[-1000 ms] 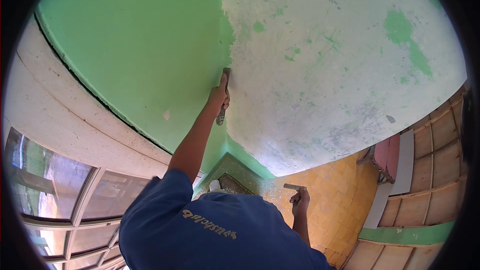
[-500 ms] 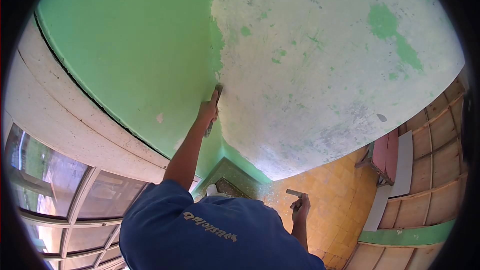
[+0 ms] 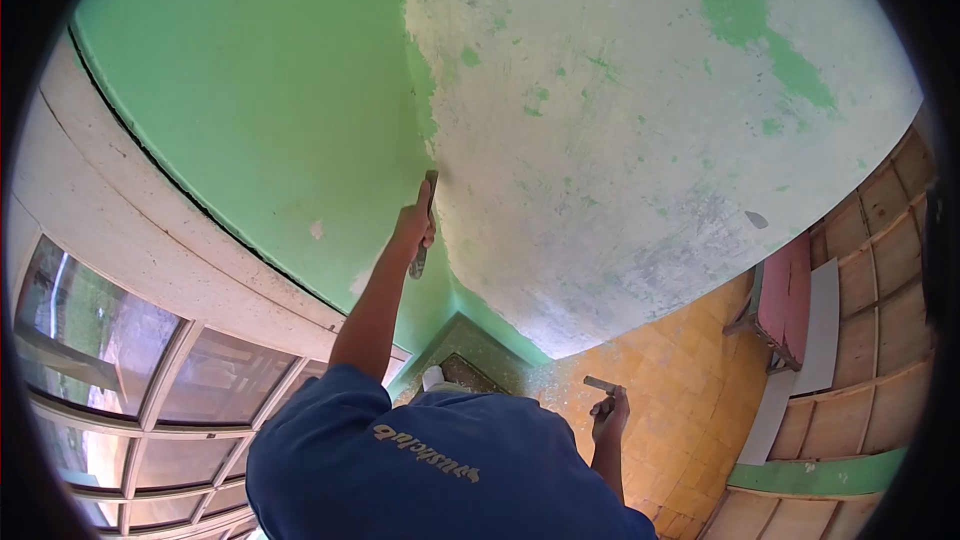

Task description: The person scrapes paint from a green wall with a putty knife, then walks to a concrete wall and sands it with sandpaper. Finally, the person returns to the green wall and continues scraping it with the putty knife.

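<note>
My left hand is raised to the wall corner, its fingers wrapped round a scraper. The scraper's tip is at the ragged line where green paint meets the bare, whitish wall; whether it touches cannot be made out. Below the fist, the handle's rounded end sticks out. Lower down on the right, my right hand is closed on a second flat scraper, held away from the wall over the floor. Green patches remain on the stripped wall.
Paint flakes lie on the yellow tiled floor near the corner. A dark mat-like rectangle lies at the wall's foot. Glass panes are on my left. A pink bench and wooden panelling are on the right.
The view has shifted slightly, so the wall patches sit a little further left and up. My left hand stays at the corner with its scraper; my right hand still holds the other.
</note>
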`<action>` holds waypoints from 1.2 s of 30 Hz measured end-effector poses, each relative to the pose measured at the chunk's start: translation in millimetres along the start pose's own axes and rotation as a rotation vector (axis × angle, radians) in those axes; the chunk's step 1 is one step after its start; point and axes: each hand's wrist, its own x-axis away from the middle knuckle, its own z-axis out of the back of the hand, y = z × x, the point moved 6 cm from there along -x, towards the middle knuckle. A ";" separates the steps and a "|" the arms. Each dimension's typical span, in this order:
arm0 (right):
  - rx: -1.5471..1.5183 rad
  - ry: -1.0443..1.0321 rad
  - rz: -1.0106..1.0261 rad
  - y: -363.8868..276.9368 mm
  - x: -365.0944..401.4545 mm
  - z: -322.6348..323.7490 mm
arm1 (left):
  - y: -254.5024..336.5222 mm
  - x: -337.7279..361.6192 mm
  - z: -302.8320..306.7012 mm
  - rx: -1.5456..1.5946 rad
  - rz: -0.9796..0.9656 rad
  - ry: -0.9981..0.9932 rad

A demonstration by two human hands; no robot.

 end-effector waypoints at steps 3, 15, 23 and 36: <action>-0.005 -0.019 0.008 -7.4 -2.2 1.6 | -19.7 -2.0 0.4 0.030 0.112 0.049; -0.037 0.008 0.047 -35.9 -16.5 51.7 | -18.1 93.6 -101.1 0.132 0.102 -0.419; -0.039 0.025 0.029 -60.0 -25.0 104.3 | -21.4 211.2 -240.7 -0.526 -0.002 -1.160; -0.075 0.422 -0.029 -26.9 -37.0 251.1 | -79.5 267.4 -422.6 -0.337 -0.040 -1.444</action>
